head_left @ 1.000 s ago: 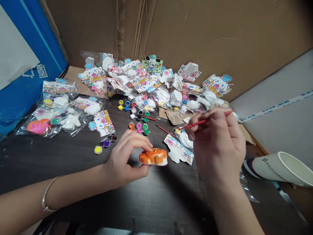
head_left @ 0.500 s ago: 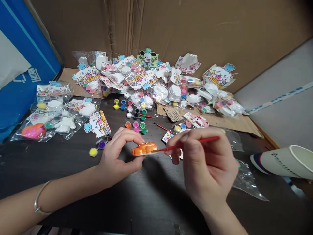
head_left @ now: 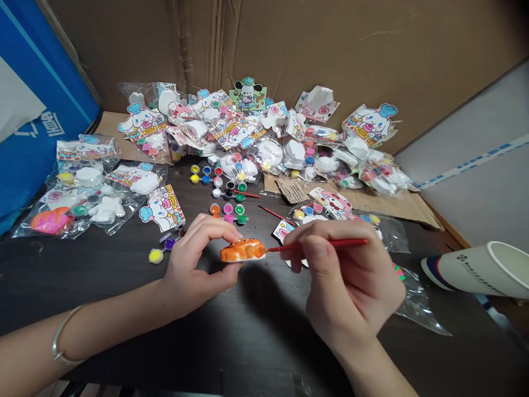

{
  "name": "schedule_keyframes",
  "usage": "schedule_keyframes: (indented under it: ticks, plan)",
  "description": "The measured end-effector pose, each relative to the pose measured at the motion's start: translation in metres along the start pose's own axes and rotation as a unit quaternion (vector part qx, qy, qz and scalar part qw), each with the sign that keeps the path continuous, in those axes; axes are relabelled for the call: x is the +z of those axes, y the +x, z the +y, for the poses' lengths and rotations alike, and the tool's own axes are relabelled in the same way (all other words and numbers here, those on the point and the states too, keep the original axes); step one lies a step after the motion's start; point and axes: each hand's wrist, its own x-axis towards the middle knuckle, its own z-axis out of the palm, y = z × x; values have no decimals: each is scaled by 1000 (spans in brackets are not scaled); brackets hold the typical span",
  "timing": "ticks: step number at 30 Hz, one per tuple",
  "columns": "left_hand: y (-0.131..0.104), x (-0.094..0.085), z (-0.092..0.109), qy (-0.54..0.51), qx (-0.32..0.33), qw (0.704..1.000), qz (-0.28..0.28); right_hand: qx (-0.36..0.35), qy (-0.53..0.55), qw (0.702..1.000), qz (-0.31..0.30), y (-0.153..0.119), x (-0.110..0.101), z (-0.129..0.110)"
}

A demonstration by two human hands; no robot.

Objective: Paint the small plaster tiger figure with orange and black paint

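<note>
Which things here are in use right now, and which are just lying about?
In use: left hand holding the orange figure; right hand holding the red brush, tip at the figure.

Lying about: sealed kit bags, loose paint pots, spare brush, paper cup, blue box.

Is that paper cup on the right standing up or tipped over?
Tipped over: the paper cup lies on its side on the table, mouth facing right.

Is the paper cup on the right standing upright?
No, the paper cup lies on its side on the dark table, its open mouth facing right.
</note>
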Motion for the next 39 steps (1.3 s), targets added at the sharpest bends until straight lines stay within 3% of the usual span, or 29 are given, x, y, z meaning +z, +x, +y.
schedule_keyframes:
  ticks: [3, 8, 10, 14, 17, 21, 24, 28, 39]
  plan:
    - [1, 0, 0, 3, 1, 1000, 3, 9, 17, 999, 38, 1, -1, 1]
    - [0, 0, 0, -16, -1, 1000, 6, 41, 39, 998, -11, 4, -2, 0]
    - [0, -1, 0, -25, -1, 1000, 7, 48, 20, 999, -4, 5, -2, 1]
    - [-1, -1, -1, -30, -3, 1000, 2, 37, 88, 995, 16, 5, -2, 1]
    - [0, -1, 0, -23, -3, 1000, 2, 36, 50, 998, -13, 5, -3, 1]
    - [1, 0, 1, 28, -12, 1000, 2, 4, 18, 1000, 1, 3, -3, -1]
    - [1, 0, 2, 70, -9, 997, -8, -23, 26, 998, -45, 2, -1, -4]
    - [1, 0, 2, 91, -4, 996, -15, -52, -47, 989, -129, 3, 2, -5]
    - [0, -1, 1, 116, 12, 993, -16, -59, -77, 985, -143, 4, 1, -3]
